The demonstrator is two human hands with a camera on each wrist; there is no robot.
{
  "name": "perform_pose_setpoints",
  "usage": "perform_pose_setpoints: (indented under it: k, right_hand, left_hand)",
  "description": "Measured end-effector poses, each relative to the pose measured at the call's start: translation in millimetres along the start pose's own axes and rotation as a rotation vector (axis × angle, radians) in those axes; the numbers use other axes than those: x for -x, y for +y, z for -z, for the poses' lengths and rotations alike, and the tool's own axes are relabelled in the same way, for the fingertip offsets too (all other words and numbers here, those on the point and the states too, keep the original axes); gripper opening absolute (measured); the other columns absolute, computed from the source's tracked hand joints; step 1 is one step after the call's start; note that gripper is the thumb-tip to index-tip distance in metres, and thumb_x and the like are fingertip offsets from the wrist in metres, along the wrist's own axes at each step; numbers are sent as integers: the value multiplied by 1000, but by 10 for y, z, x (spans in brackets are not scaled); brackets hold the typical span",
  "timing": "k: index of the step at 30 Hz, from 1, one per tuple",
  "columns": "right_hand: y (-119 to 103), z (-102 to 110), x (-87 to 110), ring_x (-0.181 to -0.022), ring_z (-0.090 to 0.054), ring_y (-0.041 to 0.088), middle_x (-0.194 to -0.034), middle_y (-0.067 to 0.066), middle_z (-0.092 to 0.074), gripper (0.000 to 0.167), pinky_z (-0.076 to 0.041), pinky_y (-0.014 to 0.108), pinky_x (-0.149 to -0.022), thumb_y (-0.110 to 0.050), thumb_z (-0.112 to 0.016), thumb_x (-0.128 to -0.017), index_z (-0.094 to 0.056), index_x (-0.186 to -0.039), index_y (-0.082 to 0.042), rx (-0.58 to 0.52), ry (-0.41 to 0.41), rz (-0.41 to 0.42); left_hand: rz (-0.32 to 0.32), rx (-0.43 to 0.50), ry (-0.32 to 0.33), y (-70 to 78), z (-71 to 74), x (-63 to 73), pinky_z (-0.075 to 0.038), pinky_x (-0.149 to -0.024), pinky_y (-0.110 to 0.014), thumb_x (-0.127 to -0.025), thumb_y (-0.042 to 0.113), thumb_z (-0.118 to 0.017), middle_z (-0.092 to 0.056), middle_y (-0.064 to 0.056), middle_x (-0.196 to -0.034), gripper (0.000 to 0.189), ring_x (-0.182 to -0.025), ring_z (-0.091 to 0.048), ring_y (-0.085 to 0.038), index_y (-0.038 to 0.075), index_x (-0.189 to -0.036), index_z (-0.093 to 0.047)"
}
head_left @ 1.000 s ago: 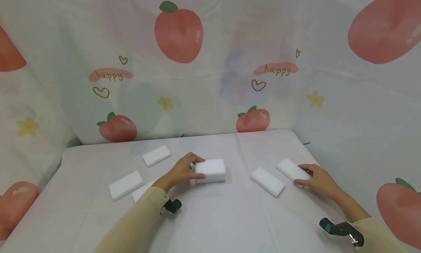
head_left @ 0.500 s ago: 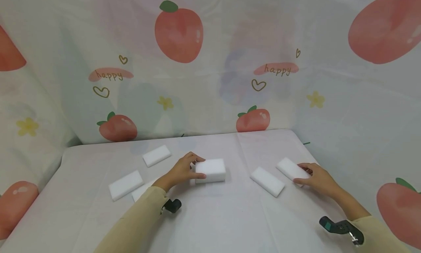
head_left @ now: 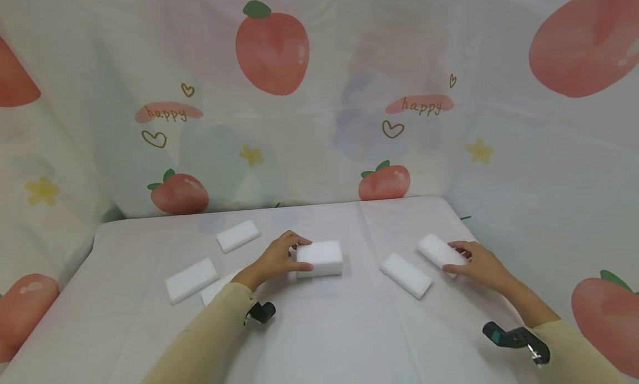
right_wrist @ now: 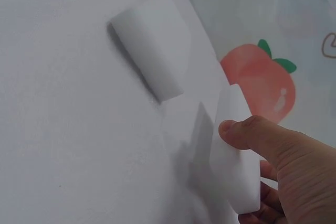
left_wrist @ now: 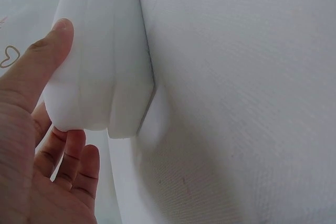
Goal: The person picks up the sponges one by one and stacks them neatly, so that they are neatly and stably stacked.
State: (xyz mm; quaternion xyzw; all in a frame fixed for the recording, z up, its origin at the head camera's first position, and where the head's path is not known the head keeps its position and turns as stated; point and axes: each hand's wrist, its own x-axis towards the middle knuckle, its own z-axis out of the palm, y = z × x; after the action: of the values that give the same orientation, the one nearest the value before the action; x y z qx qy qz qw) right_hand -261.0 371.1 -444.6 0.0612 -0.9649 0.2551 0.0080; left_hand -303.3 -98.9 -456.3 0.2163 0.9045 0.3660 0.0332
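Note:
White melamine sponges lie about the table, flat and rectangular. My left hand (head_left: 272, 262) grips the left end of a stack of sponges (head_left: 324, 253) in the middle. In the left wrist view the stack (left_wrist: 94, 72) shows three layers, the thumb on one long side and the fingers at the other. On the right, my right hand (head_left: 479, 266) pinches the near end of a single sponge (head_left: 436, 251). The right wrist view shows this sponge (right_wrist: 231, 166) tilted, a shadow beside it on the cloth. Another sponge (head_left: 405, 276) lies flat just left of it.
Three more sponges rest on the left: one at the back (head_left: 238, 236), one farther left (head_left: 192, 280), and one partly hidden (head_left: 216, 289) behind the left forearm. A white cloth covers the table (head_left: 339, 328). A fruit-printed curtain (head_left: 319, 123) hangs behind and at both sides.
My right hand has moved slightly up and to the left with its sponge, which has shifted the same way. The left hand and the stack have stayed in place.

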Motion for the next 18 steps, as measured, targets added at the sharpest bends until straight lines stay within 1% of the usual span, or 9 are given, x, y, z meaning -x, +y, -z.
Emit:
perform_pose_setpoints:
  k: [3,9,18]
  right_hand:
    - [-22,20,-20,-98,-53,38,-119,33,-54,75,-52,41,-70,-34,-80,-81,-48,-133,10,-2,-2,4]
    - [-98,57,-50,-96,-53,37,-116,31,-55,75,-51,39,-70,-33,-81,-80,-49,-133,10,0,-3,8]
    - [-225,96,-93,-98,-54,37,-118,30,-55,73,-53,43,-73,-33,-80,-82,-50,-133,9,2,-18,25]
  left_hand:
    - [-2,-3,1,-11,-3,-3,-49,-87,-34,-73,31,-87,-56,2,-114,60,-103,-54,-16,16,-126,-65]
    - [-5,-2,0,-16,-4,-6,-49,-88,-34,-73,31,-87,-56,2,-113,60,-103,-54,-16,16,-126,-65]
    - [-3,18,-5,1,21,0,-48,-88,-35,-73,31,-88,-56,2,-114,60,-104,-54,-17,16,-126,-66]
